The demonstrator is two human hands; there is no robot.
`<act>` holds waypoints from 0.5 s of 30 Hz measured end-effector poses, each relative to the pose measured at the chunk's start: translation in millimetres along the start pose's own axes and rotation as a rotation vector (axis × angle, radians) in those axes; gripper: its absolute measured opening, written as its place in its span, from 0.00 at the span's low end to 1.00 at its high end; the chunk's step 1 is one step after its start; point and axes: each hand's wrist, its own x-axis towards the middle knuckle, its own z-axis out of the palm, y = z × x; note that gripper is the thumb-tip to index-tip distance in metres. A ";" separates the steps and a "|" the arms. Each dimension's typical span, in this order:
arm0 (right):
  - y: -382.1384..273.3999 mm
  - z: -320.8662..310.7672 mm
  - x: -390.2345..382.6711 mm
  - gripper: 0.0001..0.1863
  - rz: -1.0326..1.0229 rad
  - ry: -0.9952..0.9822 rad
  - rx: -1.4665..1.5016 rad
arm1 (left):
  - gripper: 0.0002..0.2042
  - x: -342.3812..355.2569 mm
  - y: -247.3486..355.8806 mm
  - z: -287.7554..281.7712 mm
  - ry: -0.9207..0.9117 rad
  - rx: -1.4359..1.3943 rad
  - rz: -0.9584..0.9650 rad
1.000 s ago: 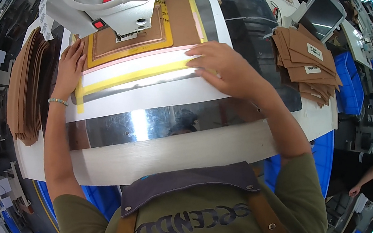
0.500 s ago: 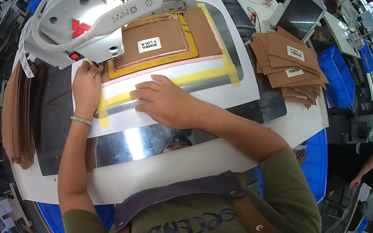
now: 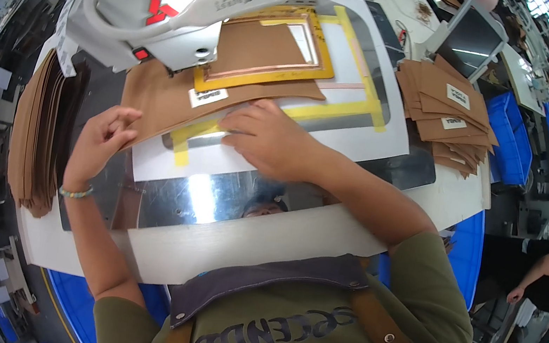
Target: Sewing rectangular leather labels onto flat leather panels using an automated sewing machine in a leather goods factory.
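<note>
The left hand [image 3: 95, 148] has thumb and fingers closed on the near-left corner of the brown panel [image 3: 161, 101]. This grip appears to raise the corner and steer the sheet from its edge. The panel extends away and rightward from these fingers, passing beneath the yellow frame [image 3: 267, 79]; its white label [image 3: 208, 96] lies between the two hands, just outside the frame.

The right hand [image 3: 275, 142] has its fingers loosely bent and slightly apart, just beside the panel's near edge; contact cannot be confirmed. Its position probably keeps the panel guided. Below and right of these fingers, yellow tape [image 3: 351, 110] borders the white sheet [image 3: 392, 146], likely as a locating mark. A brown stack [image 3: 38, 136] stands left of the left fingers, presumably for easy reach.
</note>
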 end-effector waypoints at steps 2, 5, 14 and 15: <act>-1.2 4.3 2.6 0.10 -0.047 0.024 -0.028 | 0.18 -56.2 -10.5 -37.4 -0.072 -0.045 -0.137; -10.4 -2.4 9.4 0.10 -0.056 -0.026 -0.003 | 0.30 -146.3 -35.5 -84.0 0.056 -0.065 -0.270; -8.4 -16.6 10.2 0.11 0.061 -0.043 0.014 | 0.27 -208.8 -150.4 -99.7 0.673 0.522 -0.478; -7.8 -16.0 9.2 0.11 0.055 -0.049 0.010 | 0.24 -188.6 -142.8 -90.0 0.650 0.607 -0.665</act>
